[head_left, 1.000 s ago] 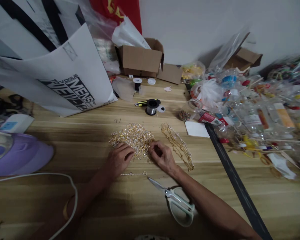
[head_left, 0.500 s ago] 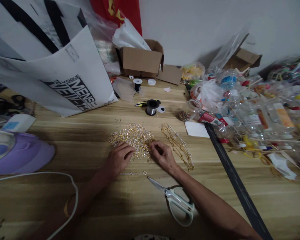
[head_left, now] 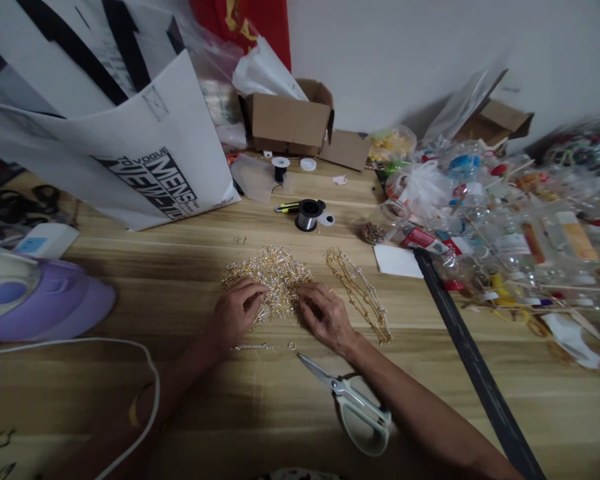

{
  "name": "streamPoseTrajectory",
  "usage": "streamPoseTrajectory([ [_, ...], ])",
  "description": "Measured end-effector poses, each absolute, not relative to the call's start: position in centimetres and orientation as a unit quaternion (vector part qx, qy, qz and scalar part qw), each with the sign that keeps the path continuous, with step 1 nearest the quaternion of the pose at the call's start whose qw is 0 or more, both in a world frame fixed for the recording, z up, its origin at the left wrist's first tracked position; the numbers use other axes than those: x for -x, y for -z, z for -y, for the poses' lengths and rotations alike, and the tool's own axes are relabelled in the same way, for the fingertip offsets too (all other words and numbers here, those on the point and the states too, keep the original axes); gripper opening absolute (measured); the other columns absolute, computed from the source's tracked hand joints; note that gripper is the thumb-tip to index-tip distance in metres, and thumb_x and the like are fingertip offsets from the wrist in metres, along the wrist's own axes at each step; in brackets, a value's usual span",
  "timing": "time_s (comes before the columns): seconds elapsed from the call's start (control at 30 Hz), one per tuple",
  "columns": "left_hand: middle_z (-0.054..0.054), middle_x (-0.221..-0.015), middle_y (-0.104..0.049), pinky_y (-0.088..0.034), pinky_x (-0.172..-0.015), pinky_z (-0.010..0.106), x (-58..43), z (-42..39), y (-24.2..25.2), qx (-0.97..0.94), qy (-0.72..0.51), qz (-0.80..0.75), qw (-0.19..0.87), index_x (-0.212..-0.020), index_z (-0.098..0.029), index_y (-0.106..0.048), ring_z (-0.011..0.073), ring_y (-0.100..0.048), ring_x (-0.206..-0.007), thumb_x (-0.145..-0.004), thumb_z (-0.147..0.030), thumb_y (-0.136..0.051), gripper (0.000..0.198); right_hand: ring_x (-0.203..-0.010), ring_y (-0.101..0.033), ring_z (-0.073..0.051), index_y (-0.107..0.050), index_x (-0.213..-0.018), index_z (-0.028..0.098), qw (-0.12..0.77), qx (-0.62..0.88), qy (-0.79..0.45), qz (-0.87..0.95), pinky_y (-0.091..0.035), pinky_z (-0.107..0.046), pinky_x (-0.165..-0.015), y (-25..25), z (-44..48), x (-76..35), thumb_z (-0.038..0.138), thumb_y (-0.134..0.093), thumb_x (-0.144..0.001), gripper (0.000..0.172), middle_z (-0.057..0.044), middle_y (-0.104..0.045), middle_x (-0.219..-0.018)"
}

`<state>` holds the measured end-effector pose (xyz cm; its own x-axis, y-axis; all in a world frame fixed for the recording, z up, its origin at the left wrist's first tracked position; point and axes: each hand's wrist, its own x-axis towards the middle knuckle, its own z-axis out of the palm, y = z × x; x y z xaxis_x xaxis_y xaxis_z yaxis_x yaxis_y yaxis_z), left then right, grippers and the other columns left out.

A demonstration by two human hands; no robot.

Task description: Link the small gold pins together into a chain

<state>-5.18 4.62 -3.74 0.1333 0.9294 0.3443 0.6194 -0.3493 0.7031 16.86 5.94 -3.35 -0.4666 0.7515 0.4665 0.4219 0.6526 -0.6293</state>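
Both hands are in at the heap of gold and silver jewellery pieces [head_left: 275, 267], mid-table! The left hand [head_left: 235, 310] has its fingers curled narrow at the near left edge, the right hand [head_left: 327, 320] bends over the right edge; whether either pinches anything, one cannot tell. To the right, several chains [head_left: 360, 293] lie stretched out, seemingly set apart already. One short chain [head_left: 265, 346] lies nearer, by the scissors [head_left: 350, 397]. Plenty looks left: that heap is large and tangled.

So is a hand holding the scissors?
No, the scissors lie on the table, while the left hand and right hand are at the sparkly pile.
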Motion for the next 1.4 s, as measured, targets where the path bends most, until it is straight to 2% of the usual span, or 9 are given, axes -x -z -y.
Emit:
streamPoseTrajectory([
  [0.13,0.006,-0.086,-0.067,-0.047,-0.078,0.029,5.5,-4.8,3.4,-0.704,-0.389,-0.548,0.229,-0.085,-0.016,-0.067,0.0164,-0.061,-0.084,-0.085,-0.017,-0.051,0.016,-0.102,-0.057,-0.019,-0.056,-0.112,0.019,0.375,0.352,-0.219,0.829,-0.050,-0.035,-0.086,3.6,-6.0,-16.9,0.015,-0.048,-0.088,0.025,-0.010,-0.062,-0.107],
  [0.37,0.004,-0.078,-0.067,-0.047,-0.068,0.026,6.1,-4.8,2.3,-0.689,-0.374,-0.569,0.249,-0.081,-0.015,-0.067,0.0149,-0.060,-0.073,-0.080,-0.018,-0.057,0.010,-0.097,-0.058,-0.019,-0.056,-0.110,0.020,0.377,0.350,-0.228,0.827,-0.051,-0.034,-0.084,3.8,-5.9,-17.0,0.016,-0.046,-0.089,0.023,-0.010,-0.063,-0.103],
  [0.5,0.002,-0.070,-0.064,-0.044,-0.070,0.027,6.3,-4.7,1.4,-0.757,-0.317,-0.515,0.248,-0.071,-0.017,-0.065,0.0154,-0.057,-0.073,-0.079,-0.016,-0.059,0.010,-0.098,-0.059,-0.020,-0.056,-0.108,0.020,0.370,0.354,-0.225,0.829,-0.051,-0.035,-0.083,3.8,-5.9,-17.0,0.017,-0.045,-0.090,0.022,-0.010,-0.063,-0.102],
  [0.73,0.003,-0.073,-0.061,-0.040,-0.074,0.029,6.4,-3.9,0.3,-0.871,-0.170,-0.407,0.214,-0.071,-0.018,-0.065,0.0167,-0.051,-0.078,-0.087,-0.017,-0.051,0.021,-0.094,-0.059,-0.020,-0.057,-0.106,0.020,0.373,0.351,-0.216,0.831,-0.051,-0.034,-0.082,3.9,-5.8,-17.0,0.016,-0.044,-0.090,0.022,-0.009,-0.063,-0.099],
  [0.97,0.003,-0.072,-0.058,-0.039,-0.078,0.030,6.0,-3.7,0.2,-0.886,-0.143,-0.403,0.180,-0.069,-0.017,-0.061,0.0170,-0.048,-0.078,-0.090,-0.020,-0.045,0.027,-0.094,-0.059,-0.019,-0.058,-0.104,0.020,0.364,0.356,-0.220,0.832,-0.050,-0.034,-0.083,3.6,-5.8,-17.0,0.017,-0.043,-0.090,0.020,-0.009,-0.063,-0.099],
  [1.07,0.003,-0.072,-0.060,-0.041,-0.075,0.030,5.9,-3.9,0.2,-0.864,-0.178,-0.411,0.229,-0.071,-0.017,-0.062,0.0169,-0.050,-0.077,-0.088,-0.020,-0.049,0.022,-0.093,-0.059,-0.019,-0.057,-0.104,0.020,0.368,0.355,-0.219,0.831,-0.050,-0.034,-0.083,3.6,-5.8,-17.0,0.017,-0.043,-0.090,0.020,-0.009,-0.063,-0.098],
  [1.23,0.003,-0.074,-0.064,-0.045,-0.070,0.027,5.9,-4.1,0.4,-0.735,-0.309,-0.475,0.373,-0.071,-0.016,-0.064,0.0149,-0.057,-0.073,-0.079,-0.023,-0.059,0.012,-0.094,-0.059,-0.020,-0.058,-0.104,0.020,0.370,0.353,-0.217,0.832,-0.050,-0.034,-0.082,3.7,-5.8,-17.1,0.017,-0.043,-0.090,0.021,-0.009,-0.063,-0.098],
  [1.4,0.001,-0.068,-0.066,-0.045,-0.060,0.022,5.5,-4.1,0.5,-0.605,-0.331,-0.534,0.490,-0.071,-0.014,-0.064,0.0127,-0.059,-0.063,-0.074,-0.031,-0.063,0.017,-0.094,-0.058,-0.019,-0.057,-0.104,0.020,0.372,0.349,-0.222,0.831,-0.050,-0.034,-0.082,3.8,-5.8,-17.1,0.015,-0.043,-0.090,0.021,-0.009,-0.063,-0.099],
])
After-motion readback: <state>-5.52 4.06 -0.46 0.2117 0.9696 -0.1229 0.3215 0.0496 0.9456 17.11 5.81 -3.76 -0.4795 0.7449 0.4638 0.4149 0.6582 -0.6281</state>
